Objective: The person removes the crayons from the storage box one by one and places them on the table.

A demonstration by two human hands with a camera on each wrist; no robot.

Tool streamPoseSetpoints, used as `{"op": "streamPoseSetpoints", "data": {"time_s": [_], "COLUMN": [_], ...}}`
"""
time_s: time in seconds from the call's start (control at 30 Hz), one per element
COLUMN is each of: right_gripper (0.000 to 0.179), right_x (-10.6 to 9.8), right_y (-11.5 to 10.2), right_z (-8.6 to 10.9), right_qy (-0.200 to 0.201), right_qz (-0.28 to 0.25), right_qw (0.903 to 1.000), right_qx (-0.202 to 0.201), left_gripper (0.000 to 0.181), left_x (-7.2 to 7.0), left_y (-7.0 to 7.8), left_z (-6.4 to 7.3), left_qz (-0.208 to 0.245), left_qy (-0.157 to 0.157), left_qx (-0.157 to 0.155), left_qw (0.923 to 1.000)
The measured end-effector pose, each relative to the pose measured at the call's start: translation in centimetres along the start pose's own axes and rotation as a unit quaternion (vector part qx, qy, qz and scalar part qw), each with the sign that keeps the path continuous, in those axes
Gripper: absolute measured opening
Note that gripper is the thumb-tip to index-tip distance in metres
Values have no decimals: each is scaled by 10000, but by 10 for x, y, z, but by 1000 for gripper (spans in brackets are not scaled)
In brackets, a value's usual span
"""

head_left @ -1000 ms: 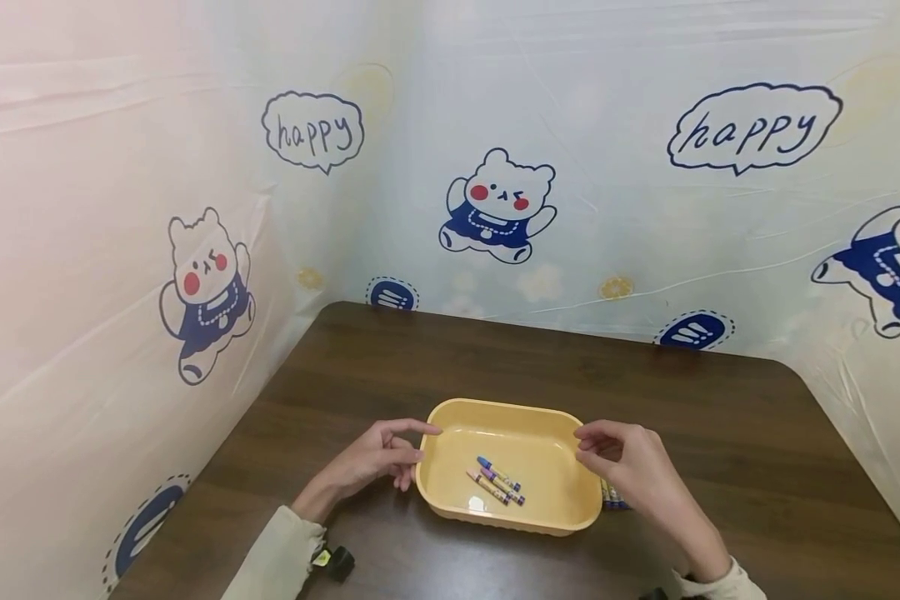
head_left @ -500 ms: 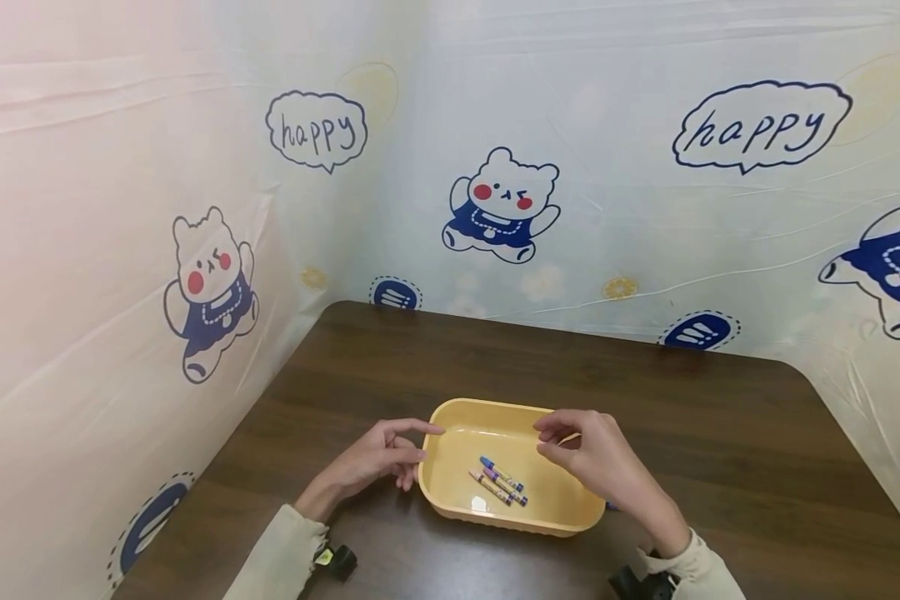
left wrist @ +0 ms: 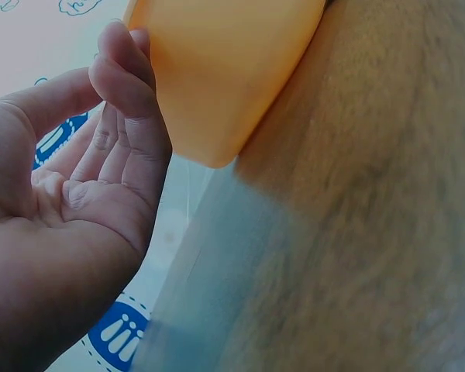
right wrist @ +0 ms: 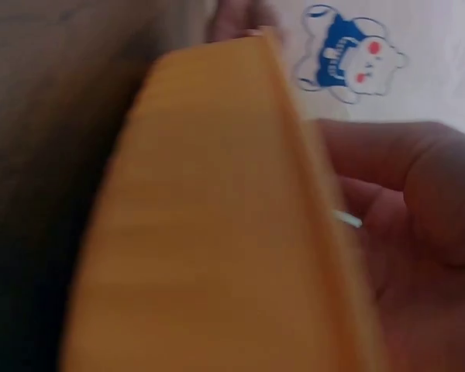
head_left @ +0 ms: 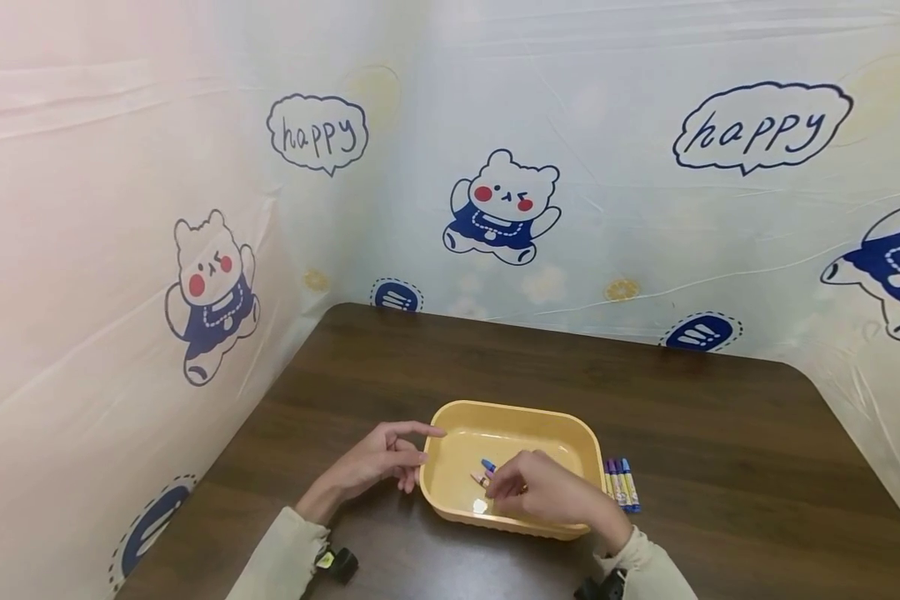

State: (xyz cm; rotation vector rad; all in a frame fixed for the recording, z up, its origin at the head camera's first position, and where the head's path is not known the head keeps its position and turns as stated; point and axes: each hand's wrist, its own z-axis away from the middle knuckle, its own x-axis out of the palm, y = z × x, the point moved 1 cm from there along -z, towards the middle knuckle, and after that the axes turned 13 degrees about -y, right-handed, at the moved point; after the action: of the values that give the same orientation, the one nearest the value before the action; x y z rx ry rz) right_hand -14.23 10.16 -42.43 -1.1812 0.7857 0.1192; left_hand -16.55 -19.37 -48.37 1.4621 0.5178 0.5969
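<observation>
A yellow plastic tray stands on the table. At its left end my left hand holds the rim, index finger over the edge and thumb at the outer wall. The left wrist view also shows this hand at the tray's corner. My right hand reaches over the near right rim into the tray, fingers bent down at a few crayons, which it partly covers. In the blurred right wrist view the tray wall blocks its fingertips, so whether they grip a crayon cannot be told.
Several blue- and purple-tipped crayons lie side by side on the brown table, just right of the tray. A patterned curtain hangs behind the table and along its left side.
My right hand has moved left and down from the tray's right rim to the crayons inside, uncovering the row of crayons at the right. My left hand stays at the rim.
</observation>
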Motion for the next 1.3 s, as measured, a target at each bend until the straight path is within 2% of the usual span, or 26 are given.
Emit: {"op": "streamPoseSetpoints", "data": {"time_s": [0.1,0.37,0.67,0.83,0.97,1.03,1.3], "right_gripper": [9,17,23,19,16,14,13], "right_x": [7,6,6,4,4,5,8], "right_y": [5,9,14,12,12,12,9], "right_z": [-5,-4,-5,-2,0,0,-4], "right_qy": [-263,-356,-889,-1088,-1125,-1073,-616], "right_qz": [186,435,418,560,645,511,69], "right_qw": [9995,9982,9950,9925,9915,9929,9979], "right_qx": [-58,219,179,64,37,92,192], "left_gripper": [48,47,46,46,47,47,47], "left_x": [1,1,3,4,4,4,3], "left_y": [-1,1,1,1,1,1,2], "left_z": [0,-1,0,0,-1,-2,-1], "left_qz": [4,-4,-13,-49,-63,-59,-104], "left_qy": [5,2,-42,-57,-57,-49,11], "left_qx": [1,30,20,61,46,32,-31], "left_qw": [10000,10000,10000,10000,10000,10000,9999]}}
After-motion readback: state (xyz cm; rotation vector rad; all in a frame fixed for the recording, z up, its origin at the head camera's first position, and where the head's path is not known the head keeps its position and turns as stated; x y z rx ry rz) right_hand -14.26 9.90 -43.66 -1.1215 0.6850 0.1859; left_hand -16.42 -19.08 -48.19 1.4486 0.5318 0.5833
